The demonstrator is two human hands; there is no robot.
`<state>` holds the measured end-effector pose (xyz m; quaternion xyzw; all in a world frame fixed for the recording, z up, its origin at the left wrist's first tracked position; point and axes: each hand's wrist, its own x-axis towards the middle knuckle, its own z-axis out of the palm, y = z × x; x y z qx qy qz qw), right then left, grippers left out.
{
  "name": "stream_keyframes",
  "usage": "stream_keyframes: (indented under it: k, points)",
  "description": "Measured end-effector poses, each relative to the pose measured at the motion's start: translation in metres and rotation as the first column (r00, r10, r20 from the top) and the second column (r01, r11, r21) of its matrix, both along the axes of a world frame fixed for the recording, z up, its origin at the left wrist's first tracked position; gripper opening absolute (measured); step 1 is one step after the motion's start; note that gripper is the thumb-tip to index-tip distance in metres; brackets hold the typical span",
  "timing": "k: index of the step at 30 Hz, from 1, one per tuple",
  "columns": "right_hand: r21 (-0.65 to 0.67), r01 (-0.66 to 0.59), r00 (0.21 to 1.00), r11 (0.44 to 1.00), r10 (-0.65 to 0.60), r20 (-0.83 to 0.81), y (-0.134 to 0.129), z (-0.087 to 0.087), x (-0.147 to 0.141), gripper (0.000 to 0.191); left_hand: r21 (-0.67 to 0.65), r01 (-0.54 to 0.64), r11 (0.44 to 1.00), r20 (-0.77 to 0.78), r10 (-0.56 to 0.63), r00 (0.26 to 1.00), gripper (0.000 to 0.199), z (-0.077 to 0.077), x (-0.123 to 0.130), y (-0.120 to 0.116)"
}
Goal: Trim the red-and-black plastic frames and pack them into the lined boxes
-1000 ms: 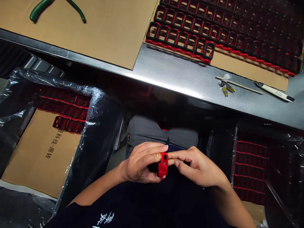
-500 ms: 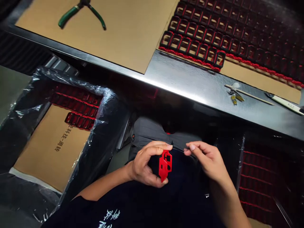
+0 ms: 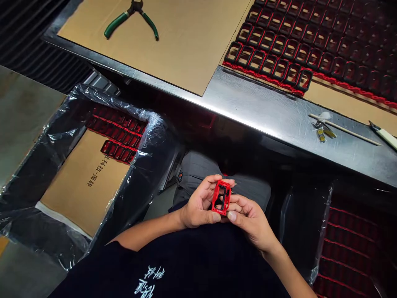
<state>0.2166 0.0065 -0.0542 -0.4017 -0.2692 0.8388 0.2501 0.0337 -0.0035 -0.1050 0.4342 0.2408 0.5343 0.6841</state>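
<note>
Near my lap, a small red frame (image 3: pixel 214 198) with a black inner rim and an open middle is held upright between both hands. My left hand (image 3: pixel 201 205) grips it from the left, thumb at its lower edge and fingers behind the top. On the other side, my right hand (image 3: pixel 249 215) is closed on its lower right edge, with the thumb by the bottom corner. Rows of similar red and black frames (image 3: pixel 281 68) stand on the bench beyond my hands.
Green-handled pliers (image 3: pixel 117 25) lie on cardboard (image 3: pixel 186 49) on the metal bench (image 3: pixel 235 105). A thin stick (image 3: pixel 350 130) and small yellow-ended pieces (image 3: pixel 321 134) lie at right. Plastic-lined bins stand left (image 3: pixel 161 128) and right (image 3: pixel 324 231), holding red and black parts.
My right hand has moved left and taken hold of the frame, which was in my left hand alone. The frame has turned so its opening faces the camera. The view has shifted.
</note>
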Motion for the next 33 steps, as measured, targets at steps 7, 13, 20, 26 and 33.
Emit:
stream_keyframes:
  k: [7, 13, 20, 26, 33]
  points:
    - [0.034, 0.046, 0.998, 0.998, -0.044, -0.05, -0.002, -0.003, 0.001, 0.037, -0.024, 0.024, 0.999, -0.018, -0.024, 1.0, 0.075, 0.002, 0.0, -0.002]
    - [0.061, 0.068, 0.995, 0.996, -0.063, -0.075, -0.002, -0.004, 0.001, 0.036, -0.038, 0.044, 0.998, -0.02, -0.045, 0.999, 0.079, 0.004, 0.001, -0.001]
    - [0.103, 0.114, 0.993, 0.988, -0.117, 0.023, 0.0, -0.008, -0.003, 0.032, -0.035, 0.074, 0.997, 0.0, -0.074, 0.997, 0.077, -0.001, 0.002, -0.001]
    - [0.114, 0.114, 0.989, 0.987, -0.124, 0.083, 0.002, -0.01, -0.003, 0.031, -0.167, 0.104, 0.981, 0.059, -0.095, 0.994, 0.065, 0.003, 0.002, 0.0]
    - [0.099, 0.018, 0.968, 0.995, -0.042, 0.248, 0.009, -0.036, 0.001, 0.046, -0.157, -0.279, 0.947, -0.206, 0.245, 0.947, 0.066, 0.02, -0.066, 0.015]
